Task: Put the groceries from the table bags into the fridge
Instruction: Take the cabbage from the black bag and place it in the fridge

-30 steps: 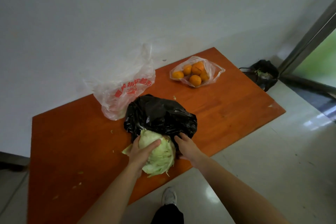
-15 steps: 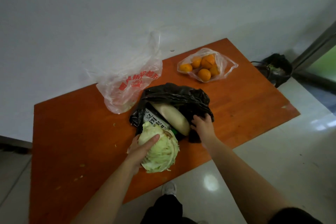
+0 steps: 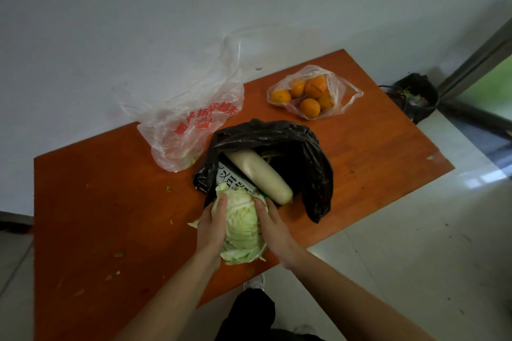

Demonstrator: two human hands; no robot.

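Observation:
A pale green cabbage (image 3: 241, 227) lies at the mouth of an open black plastic bag (image 3: 307, 163) near the front edge of the orange table (image 3: 105, 219). My left hand (image 3: 213, 225) presses its left side and my right hand (image 3: 273, 225) its right side, so both hold it. Inside the bag lie a long white radish (image 3: 260, 174) and a printed white box (image 3: 231, 178), partly hidden behind the cabbage. A clear bag of several oranges (image 3: 311, 93) sits at the back right. A clear bag with red print (image 3: 191, 130) stands at the back, with green leaves inside.
Small green leaf scraps (image 3: 118, 254) dot the table's left part. A dark bin bag (image 3: 415, 97) stands on the tiled floor beyond the table's right end, beside a grey door frame (image 3: 476, 61). A white wall runs behind the table. My shoe (image 3: 256, 281) shows below the table edge.
My right hand has let go of the black bag's edge and come down onto the cabbage's right side. The bag now stands wide open, showing the radish and the box.

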